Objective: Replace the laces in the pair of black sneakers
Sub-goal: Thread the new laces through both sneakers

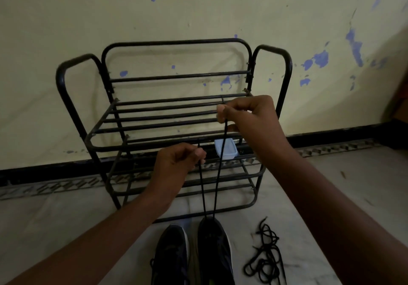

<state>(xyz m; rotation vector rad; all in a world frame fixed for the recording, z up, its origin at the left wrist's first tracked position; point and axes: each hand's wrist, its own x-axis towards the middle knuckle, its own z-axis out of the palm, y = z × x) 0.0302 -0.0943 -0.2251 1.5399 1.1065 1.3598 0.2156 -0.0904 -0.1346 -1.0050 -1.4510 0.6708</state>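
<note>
I held one black lace (219, 174) by its two ends. My left hand (178, 158) pinched one end between thumb and fingertips. My right hand (247, 116), higher and farther from me than the left, pinched the other end in the same way. From both hands the two strands ran down toward me and came together at the far end of the black sneaker (215, 251) directly below the hands. Which eyelets they passed through I could not tell, as it was too dark there. The second sneaker (172, 253) stood just beside it, near my left forearm. A loose heap of black laces (265, 253) lay on the floor below my right forearm, apart from the shoes. Behind the hands stood a black metal shoe rack (176, 42), with a small pale box (226, 150) on a lower shelf.

In my judgement I was evening the ends before lacing upward. The risk was this: my right hand stood higher, so one side could come out longer. Nothing held the sneaker down, so a strong pull could lift or tip it, or draw the shorter end out of its eyelet. A free end could also catch on the rack bars
</note>
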